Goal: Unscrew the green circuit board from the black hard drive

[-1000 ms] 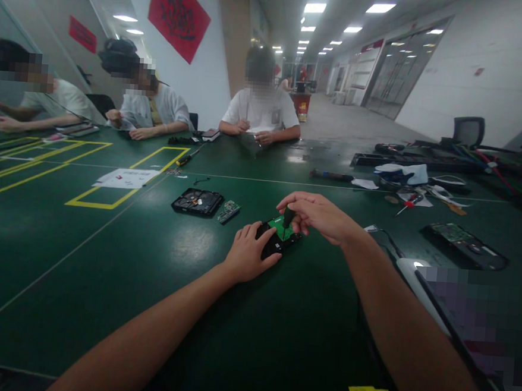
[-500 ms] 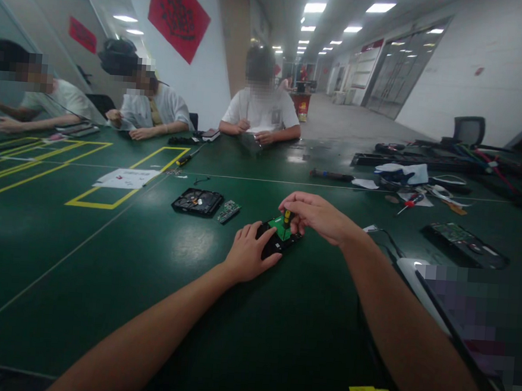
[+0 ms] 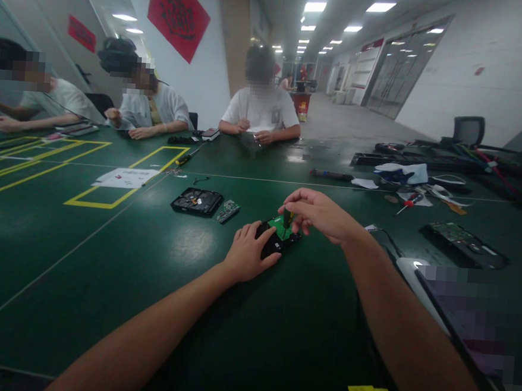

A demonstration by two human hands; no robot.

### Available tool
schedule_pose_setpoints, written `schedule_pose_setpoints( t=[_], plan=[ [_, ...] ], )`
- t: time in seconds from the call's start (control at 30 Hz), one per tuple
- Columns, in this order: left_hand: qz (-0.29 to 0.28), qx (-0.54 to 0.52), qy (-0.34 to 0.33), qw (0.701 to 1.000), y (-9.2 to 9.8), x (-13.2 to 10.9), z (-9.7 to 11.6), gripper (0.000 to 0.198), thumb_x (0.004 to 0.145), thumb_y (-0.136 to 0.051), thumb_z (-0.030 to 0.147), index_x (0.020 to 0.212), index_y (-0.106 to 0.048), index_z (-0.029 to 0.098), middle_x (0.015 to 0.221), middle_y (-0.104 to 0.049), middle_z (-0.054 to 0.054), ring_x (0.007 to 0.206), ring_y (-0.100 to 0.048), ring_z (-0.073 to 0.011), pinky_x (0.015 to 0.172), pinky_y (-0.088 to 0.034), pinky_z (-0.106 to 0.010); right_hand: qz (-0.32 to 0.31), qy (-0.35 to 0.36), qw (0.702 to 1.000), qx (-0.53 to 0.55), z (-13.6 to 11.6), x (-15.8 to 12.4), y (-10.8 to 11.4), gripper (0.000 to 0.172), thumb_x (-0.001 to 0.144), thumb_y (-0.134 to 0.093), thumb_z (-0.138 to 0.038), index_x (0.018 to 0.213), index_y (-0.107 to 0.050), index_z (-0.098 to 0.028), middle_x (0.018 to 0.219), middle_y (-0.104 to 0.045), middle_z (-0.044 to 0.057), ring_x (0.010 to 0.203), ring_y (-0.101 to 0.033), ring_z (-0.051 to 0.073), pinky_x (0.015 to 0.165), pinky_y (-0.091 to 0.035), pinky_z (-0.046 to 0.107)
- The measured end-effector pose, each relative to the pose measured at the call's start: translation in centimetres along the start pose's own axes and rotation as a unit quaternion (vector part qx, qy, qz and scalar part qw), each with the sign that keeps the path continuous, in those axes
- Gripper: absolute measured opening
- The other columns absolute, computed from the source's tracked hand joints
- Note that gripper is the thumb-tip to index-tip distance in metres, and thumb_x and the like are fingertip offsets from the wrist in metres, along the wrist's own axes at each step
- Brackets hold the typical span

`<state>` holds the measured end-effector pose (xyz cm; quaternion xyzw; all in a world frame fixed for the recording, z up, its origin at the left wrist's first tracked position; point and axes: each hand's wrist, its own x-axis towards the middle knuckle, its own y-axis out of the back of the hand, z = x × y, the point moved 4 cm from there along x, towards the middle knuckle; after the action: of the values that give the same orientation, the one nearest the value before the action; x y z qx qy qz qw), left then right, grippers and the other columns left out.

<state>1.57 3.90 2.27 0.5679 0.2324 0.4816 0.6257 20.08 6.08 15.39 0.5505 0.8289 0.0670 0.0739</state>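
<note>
Opened black drive case [image 3: 197, 202] and loose small circuit board [image 3: 228, 211] on the green desk [image 3: 104, 268], left hand [image 3: 248, 255] pressed flat on the black hard drive [image 3: 278, 239] mid-desk, fingers spread, right hand [image 3: 319, 213] grip pinched on an upright screwdriver [image 3: 287, 217] over its green board [image 3: 280, 225].

Opened black casing [image 3: 197, 202], small circuit board [image 3: 228, 211] beside it; white paper [image 3: 126, 178] farther left

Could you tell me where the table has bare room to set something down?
Bare green table lies left of the left hand, below the yellow outline. It is crowded right of the right hand: a cable, an opened device, tools.
</note>
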Motion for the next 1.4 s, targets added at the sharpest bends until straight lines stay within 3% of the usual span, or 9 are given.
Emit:
schedule_pose_setpoints(
  t=[0.3,0.53,0.73,0.93,1.23,1.4],
  plan=[
    [0.001,0.008,0.001,1.000,-0.16,0.01,-0.15,0.073,0.095,-0.065,0.063,0.158,-0.048,0.031,0.160,-0.041,-0.016,0.142,-0.042,-0.0420,0.114,-0.038,-0.061,0.004,0.003,1.000,0.004,-0.04,0.08,0.01,0.007,0.091,-0.062,-0.023,0.094,-0.069,-0.022,0.076,-0.065,0.003,0.056,-0.060,0.012,0.041,-0.040,0.021],
    [-0.001,0.020,-0.002,1.000,-0.17,-0.02,-0.12,0.073,0.096,-0.063,0.065,0.158,-0.047,0.031,0.160,-0.041,-0.016,0.142,-0.042,-0.0411,0.113,-0.040,-0.060,-0.001,0.003,1.000,0.002,-0.07,0.01,0.00,0.013,0.092,-0.060,-0.023,0.099,-0.071,-0.021,0.084,-0.069,0.004,0.054,-0.059,0.010,0.040,-0.038,0.022],
    [0.004,0.020,-0.003,1.000,-0.05,-0.04,-0.06,0.072,0.096,-0.063,0.064,0.158,-0.047,0.031,0.160,-0.041,-0.016,0.142,-0.042,-0.0408,0.114,-0.039,-0.059,0.025,-0.006,0.999,0.040,0.03,0.16,-0.02,0.008,0.091,-0.061,-0.021,0.099,-0.060,-0.022,0.109,-0.075,0.009,0.053,-0.062,0.011,0.040,-0.040,0.025],
    [0.002,0.010,-0.002,1.000,-0.08,-0.01,-0.06,0.073,0.095,-0.064,0.064,0.159,-0.046,0.033,0.160,-0.041,-0.015,0.142,-0.042,-0.0413,0.114,-0.039,-0.060,-0.004,-0.005,0.998,0.060,0.12,0.10,-0.34,0.003,0.094,-0.062,-0.023,0.096,-0.060,-0.022,0.104,-0.076,0.008,0.061,-0.065,0.012,0.052,-0.052,0.025],
    [0.003,0.013,-0.002,1.000,-0.18,0.04,-0.02,0.072,0.096,-0.063,0.065,0.158,-0.047,0.032,0.161,-0.041,-0.016,0.142,-0.042,-0.0415,0.114,-0.039,-0.060,-0.005,0.032,0.999,-0.011,0.07,0.15,0.01,0.008,0.094,-0.066,-0.028,0.091,-0.070,-0.022,0.075,-0.064,0.000,0.058,-0.059,0.010,0.047,-0.042,0.021],
    [0.002,0.005,0.001,1.000,-0.04,-0.03,0.00,0.072,0.095,-0.064,0.064,0.158,-0.047,0.032,0.161,-0.041,-0.015,0.143,-0.041,-0.0416,0.115,-0.038,-0.060,0.036,0.051,0.998,-0.020,-0.22,0.05,0.38,0.008,0.091,-0.069,-0.025,0.098,-0.071,-0.021,0.090,-0.073,0.004,0.056,-0.056,0.009,0.042,-0.038,0.022]
  ],
)
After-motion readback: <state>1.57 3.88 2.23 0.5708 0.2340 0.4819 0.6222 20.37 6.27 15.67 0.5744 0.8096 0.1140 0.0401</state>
